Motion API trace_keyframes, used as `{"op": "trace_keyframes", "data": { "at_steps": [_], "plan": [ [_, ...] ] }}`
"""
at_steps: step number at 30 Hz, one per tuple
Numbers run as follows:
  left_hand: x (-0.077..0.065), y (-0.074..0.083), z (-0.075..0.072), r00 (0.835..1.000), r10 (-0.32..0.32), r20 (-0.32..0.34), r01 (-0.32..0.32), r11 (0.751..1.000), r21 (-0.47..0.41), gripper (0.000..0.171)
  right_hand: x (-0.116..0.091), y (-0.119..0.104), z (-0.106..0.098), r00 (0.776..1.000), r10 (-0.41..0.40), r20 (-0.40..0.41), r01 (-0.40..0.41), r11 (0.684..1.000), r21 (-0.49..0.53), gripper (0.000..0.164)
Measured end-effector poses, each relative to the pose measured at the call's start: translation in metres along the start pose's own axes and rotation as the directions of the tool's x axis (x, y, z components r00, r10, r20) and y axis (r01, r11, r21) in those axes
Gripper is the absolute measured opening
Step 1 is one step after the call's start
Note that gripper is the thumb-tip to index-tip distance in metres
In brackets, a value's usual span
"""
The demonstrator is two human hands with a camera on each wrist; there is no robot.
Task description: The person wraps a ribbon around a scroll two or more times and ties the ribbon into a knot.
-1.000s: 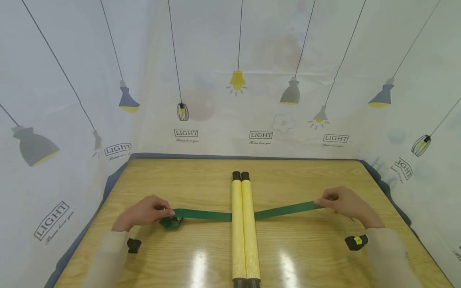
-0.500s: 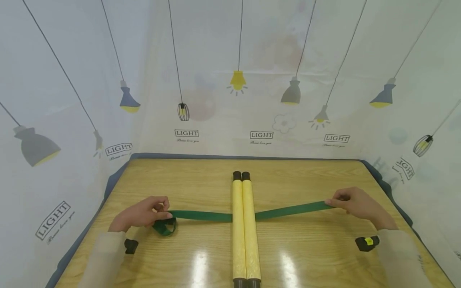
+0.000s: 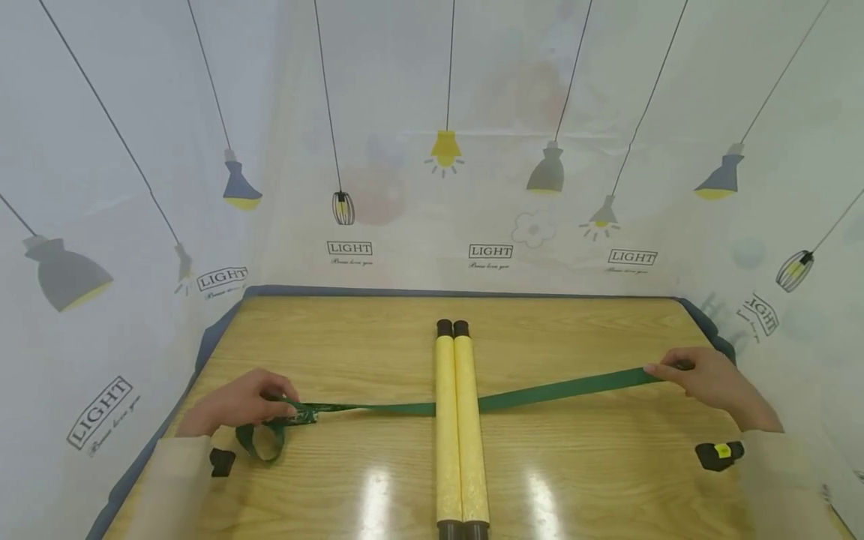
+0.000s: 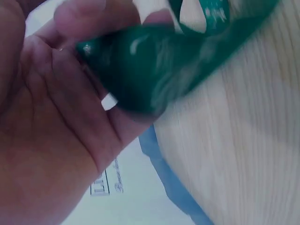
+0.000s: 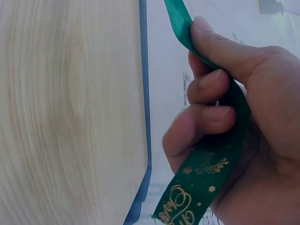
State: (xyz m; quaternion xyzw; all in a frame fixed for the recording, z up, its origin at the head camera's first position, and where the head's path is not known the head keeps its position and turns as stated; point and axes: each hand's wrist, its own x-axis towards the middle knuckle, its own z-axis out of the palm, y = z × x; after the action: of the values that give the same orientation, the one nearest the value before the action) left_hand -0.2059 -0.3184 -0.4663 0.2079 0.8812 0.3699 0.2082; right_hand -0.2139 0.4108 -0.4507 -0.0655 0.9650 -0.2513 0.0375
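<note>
Two yellow rolls [image 3: 446, 442] with dark brown end caps lie side by side in the middle of the wooden table. A green ribbon [image 3: 567, 388] runs crosswise beneath them and comes out on both sides. At the left, my left hand [image 3: 239, 403] pinches the ribbon, whose slack hangs in a loop below the fingers and which twists on its way to the rolls. My right hand [image 3: 710, 385] pinches the other side, drawn straight and slightly raised. In the right wrist view, the ribbon's gold-printed tail [image 5: 197, 178] passes through the palm and hangs out below the curled fingers.
The wooden table [image 3: 337, 345] has a blue-grey edging [image 3: 459, 292] and is enclosed by pale sheets [image 3: 405, 90] printed with lamps. A black wrist device [image 3: 719, 454] shows at the right sleeve, another black device [image 3: 222, 461] at the left one.
Both hands have moved outward, the right hand farther right and the left hand farther left. More ribbon shows on the right, and its left stretch has twisted. The rolls have stayed in place.
</note>
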Motion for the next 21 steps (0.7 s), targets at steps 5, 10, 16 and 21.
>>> {"op": "trace_keyframes", "data": {
  "at_steps": [5, 10, 16, 21],
  "plan": [
    [-0.010, -0.007, -0.011, 0.995, -0.005, -0.104, 0.017, 0.994, 0.113, 0.020, -0.006, 0.010, -0.007, 0.999, 0.041, -0.020, -0.041, 0.999, -0.009, 0.050],
    [-0.021, -0.008, -0.021, 0.978, -0.023, -0.208, 0.058, 0.985, 0.161, 0.026, -0.011, 0.018, -0.013, 0.995, 0.097, -0.033, -0.098, 0.995, -0.005, 0.059],
    [-0.040, -0.008, -0.034, 0.947, -0.056, -0.317, 0.136, 0.962, 0.237, 0.034, -0.014, 0.029, -0.022, 0.989, 0.122, -0.082, -0.125, 0.992, -0.031, 0.067],
    [-0.056, -0.010, -0.045, 0.924, -0.040, -0.380, 0.157, 0.946, 0.282, 0.037, -0.018, 0.037, -0.024, 0.976, 0.160, -0.147, -0.164, 0.986, -0.018, 0.072]
  ]
}}
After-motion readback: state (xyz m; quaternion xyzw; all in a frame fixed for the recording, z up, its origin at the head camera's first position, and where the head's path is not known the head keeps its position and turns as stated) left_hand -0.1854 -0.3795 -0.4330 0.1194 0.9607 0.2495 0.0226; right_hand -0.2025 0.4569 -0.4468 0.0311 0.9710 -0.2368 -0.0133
